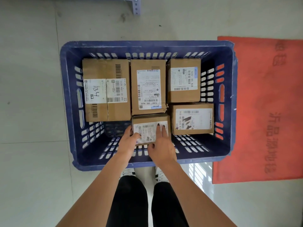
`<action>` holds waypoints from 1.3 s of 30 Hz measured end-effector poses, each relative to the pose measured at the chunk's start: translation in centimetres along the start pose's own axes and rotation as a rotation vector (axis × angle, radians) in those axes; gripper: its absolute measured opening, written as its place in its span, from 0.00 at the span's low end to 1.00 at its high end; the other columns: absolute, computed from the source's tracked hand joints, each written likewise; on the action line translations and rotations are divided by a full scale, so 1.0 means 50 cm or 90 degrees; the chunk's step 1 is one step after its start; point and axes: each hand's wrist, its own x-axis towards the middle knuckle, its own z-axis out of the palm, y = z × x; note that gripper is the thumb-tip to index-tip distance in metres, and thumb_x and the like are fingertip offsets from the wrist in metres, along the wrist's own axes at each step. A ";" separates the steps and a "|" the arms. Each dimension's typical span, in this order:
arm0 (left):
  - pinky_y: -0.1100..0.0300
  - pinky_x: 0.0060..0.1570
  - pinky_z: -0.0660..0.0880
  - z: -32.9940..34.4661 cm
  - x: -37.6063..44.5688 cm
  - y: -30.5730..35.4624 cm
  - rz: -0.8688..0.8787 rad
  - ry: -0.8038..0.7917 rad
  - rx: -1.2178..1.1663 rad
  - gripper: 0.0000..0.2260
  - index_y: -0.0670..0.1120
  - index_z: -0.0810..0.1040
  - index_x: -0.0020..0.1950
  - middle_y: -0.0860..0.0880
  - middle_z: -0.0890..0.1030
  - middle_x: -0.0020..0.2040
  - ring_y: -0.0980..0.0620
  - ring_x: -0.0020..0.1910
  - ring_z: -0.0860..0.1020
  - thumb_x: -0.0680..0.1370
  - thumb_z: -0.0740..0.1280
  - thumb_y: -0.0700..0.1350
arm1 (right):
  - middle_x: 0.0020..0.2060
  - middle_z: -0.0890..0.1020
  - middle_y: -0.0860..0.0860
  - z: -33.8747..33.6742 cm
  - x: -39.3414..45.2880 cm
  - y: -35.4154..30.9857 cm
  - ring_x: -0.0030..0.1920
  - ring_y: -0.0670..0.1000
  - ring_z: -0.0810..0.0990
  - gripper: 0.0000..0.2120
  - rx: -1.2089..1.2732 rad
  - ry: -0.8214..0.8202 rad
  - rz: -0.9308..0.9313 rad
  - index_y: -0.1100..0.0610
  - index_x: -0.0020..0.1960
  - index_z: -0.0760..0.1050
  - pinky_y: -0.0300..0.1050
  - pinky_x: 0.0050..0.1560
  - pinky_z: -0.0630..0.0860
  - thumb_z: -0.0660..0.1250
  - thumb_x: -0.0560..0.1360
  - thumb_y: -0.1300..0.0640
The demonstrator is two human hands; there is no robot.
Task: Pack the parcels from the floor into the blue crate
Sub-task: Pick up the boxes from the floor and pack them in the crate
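Parcels are what this comes down to, and five of them now sit inside the blue crate [148,45], which stands on the pale floor [32,112] with a red mat [262,104] just beside its right wall. A large box [106,90] fills the far left, a tall box [148,86] stands in the middle, and two smaller boxes [184,80] [193,118] are stacked front to back along the right side. The one in hand is a small parcel [150,130], low in the middle of the crate and touching the tall box behind it. The left hand [128,140] grips its left edge with curled fingers, while the right hand [161,143] lies over the label with fingers spread flat and the thumb hooked under the near edge, so both hands are on it. I cannot tell whether the parcel rests on the crate floor yet or hangs a little above it. From where I stand, the likeliest trouble is fingers caught between this parcel and the right-hand box just beside it if it drops into the slot too fast. Its corner could also ride up on the tall box and leave it tilted. A gap is open to its left, in front of the large box, so a careless release might let it slide or tip that way. The worn cardboard edges nearby look easy to crush further.
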 end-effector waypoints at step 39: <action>0.52 0.66 0.64 -0.030 -0.603 0.117 0.092 0.014 -0.060 0.28 0.44 0.56 0.75 0.42 0.63 0.74 0.42 0.72 0.64 0.77 0.60 0.32 | 0.69 0.70 0.56 -0.305 -0.431 -0.098 0.67 0.56 0.71 0.30 0.702 -0.046 0.142 0.57 0.73 0.64 0.50 0.65 0.69 0.66 0.72 0.68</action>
